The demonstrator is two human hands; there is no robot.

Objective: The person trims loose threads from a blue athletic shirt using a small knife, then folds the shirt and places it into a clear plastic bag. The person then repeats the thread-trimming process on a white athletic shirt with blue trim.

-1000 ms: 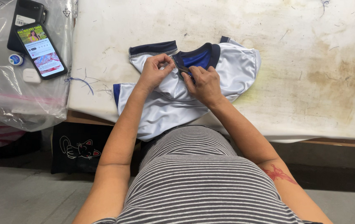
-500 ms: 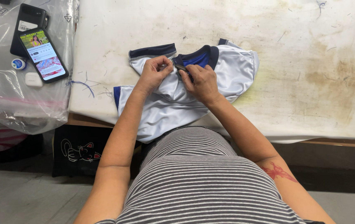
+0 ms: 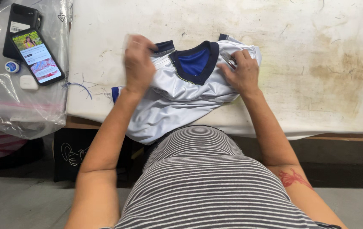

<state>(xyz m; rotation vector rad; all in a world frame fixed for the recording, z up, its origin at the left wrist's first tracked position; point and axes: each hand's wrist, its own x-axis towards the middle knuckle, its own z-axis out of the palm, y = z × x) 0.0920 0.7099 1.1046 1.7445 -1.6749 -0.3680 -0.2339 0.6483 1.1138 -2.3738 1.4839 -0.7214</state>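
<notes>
Pressing down with my right hand (image 3: 241,73), I pin the shoulder of the white shirt (image 3: 177,99) flat against the stained white table pad (image 3: 308,59). Those fingers are spread and lie open on the cloth, so nothing is pinched there. A small dark object seems to sit under the first finger, but it is too small to make out.

My left hand (image 3: 139,63) is up at the other shoulder, beside the navy sleeve cuff (image 3: 163,46). It is blurred, and the fingers look curled in on the fabric. I judge they are bunching or gripping a fold of it, though the smear keeps me from being sure.

The shirt lies face up near the front edge of the pad, its navy collar (image 3: 194,63) pointing away from me and showing a bright blue lining inside. The lower part hangs off the edge toward my striped top, which keeps the neck area close and flat where both hands can work it. With 1 hand on each side of the collar, the cloth between them is held fairly smooth.

Off to my left, well apart from the shirt, a lit phone (image 3: 37,56) rests on a clear plastic bag (image 3: 20,106), overlapping a second dark phone (image 3: 20,25). A small white case (image 3: 28,82) and a little round tin (image 3: 12,67) sit just beside them.
</notes>
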